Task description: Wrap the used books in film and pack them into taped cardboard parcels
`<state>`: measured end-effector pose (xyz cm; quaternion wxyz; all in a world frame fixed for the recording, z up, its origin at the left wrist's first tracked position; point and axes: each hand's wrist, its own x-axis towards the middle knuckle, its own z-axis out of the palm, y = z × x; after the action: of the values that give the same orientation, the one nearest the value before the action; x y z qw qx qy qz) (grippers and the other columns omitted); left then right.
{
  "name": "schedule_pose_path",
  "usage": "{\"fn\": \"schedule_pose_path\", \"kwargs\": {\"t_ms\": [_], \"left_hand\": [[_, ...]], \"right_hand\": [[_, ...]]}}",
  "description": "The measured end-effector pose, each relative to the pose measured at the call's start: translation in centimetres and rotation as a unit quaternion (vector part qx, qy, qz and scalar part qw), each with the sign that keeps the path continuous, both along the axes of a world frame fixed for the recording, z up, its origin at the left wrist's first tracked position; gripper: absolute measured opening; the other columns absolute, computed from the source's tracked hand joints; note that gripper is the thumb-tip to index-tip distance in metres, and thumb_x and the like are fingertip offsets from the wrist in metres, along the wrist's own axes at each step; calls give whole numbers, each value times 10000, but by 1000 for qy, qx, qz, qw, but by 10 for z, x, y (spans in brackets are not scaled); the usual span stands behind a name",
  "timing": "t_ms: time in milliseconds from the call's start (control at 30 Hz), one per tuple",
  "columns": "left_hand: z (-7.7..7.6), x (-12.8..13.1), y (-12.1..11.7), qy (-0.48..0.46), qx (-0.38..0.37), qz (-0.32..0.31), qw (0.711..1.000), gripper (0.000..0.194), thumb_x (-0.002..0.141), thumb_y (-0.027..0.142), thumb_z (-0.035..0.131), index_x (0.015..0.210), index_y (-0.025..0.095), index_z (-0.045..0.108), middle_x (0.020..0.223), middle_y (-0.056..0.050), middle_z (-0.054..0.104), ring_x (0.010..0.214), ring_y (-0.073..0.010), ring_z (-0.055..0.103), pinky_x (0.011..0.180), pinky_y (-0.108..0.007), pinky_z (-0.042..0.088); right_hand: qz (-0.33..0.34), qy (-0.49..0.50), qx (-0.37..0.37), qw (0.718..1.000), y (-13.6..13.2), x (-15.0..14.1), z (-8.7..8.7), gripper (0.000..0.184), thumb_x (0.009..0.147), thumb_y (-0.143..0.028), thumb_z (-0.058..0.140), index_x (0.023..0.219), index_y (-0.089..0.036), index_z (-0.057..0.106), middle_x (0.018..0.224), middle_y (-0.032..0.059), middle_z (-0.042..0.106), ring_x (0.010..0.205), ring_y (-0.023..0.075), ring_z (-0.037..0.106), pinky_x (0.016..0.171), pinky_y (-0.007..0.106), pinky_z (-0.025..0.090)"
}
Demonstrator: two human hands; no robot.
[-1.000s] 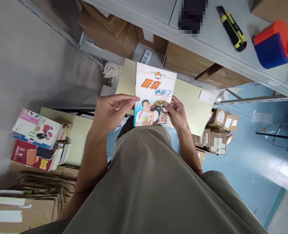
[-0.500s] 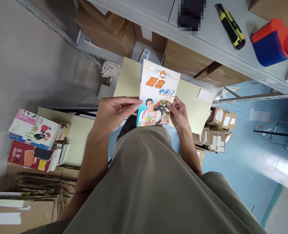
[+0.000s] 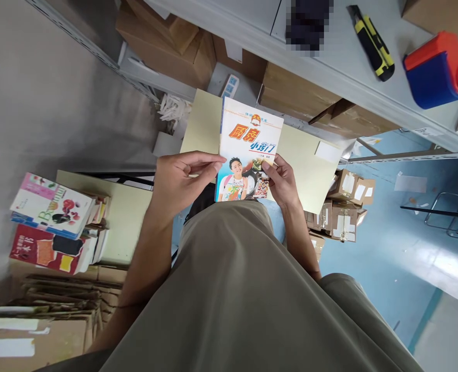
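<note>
A paperback book [image 3: 252, 155] is held upright in front of me, its cover facing up at me with orange and blue Chinese characters and a picture of a person with food. My right hand [image 3: 283, 181] grips its right edge, thumb on the cover and fingers behind. At the spine side, my left hand [image 3: 188, 178] has thumb and fingers pinched together, the tips against the book's left edge. Behind the book lies a pale yellow tabletop [image 3: 302, 175].
Book stacks [image 3: 52, 206] stand on the left, above flattened cardboard [image 3: 58, 330]. A grey shelf [image 3: 341, 67] crosses the top with a yellow-black utility knife [image 3: 372, 44] and a red-blue holder [image 3: 438, 72]. Cardboard boxes [image 3: 345, 217] are stacked on the right floor.
The book and both hands have shifted slightly left in the view, and the cover has tilted a little. Both hands stay at the book's edges.
</note>
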<state>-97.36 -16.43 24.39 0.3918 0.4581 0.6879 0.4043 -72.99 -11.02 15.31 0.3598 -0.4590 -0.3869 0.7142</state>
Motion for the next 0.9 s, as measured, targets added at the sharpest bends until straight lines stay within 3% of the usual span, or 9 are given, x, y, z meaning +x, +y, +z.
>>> {"fn": "schedule_pose_path", "kwargs": {"t_ms": [400,700,900], "left_hand": [[-9,-13,12,-15,-1,16,1000,325,891,563,902,959,245,907,930,-59,886,909,-264,861,817,-325,729],[-11,-28,24,-25,8,0,1000,192,934,454,873,999,278,913,992,-55,889,941,-251,866,861,-341,735],[-10,-37,33,-23,-15,-10,1000,186,914,439,885,1022,291,919,1017,-52,893,939,-255,863,877,-360,745]], "right_hand": [[12,5,5,1000,20,-17,-1,605,834,-722,943,1248,-314,773,1203,42,881,1241,304,806,1012,484,708],[28,-9,-19,999,34,-30,-14,638,846,-770,910,1297,-346,755,1206,34,869,1103,295,816,843,467,732],[28,1,-22,999,40,-38,-17,644,845,-769,910,1302,-343,750,1211,36,870,1127,297,816,852,462,723]]}}
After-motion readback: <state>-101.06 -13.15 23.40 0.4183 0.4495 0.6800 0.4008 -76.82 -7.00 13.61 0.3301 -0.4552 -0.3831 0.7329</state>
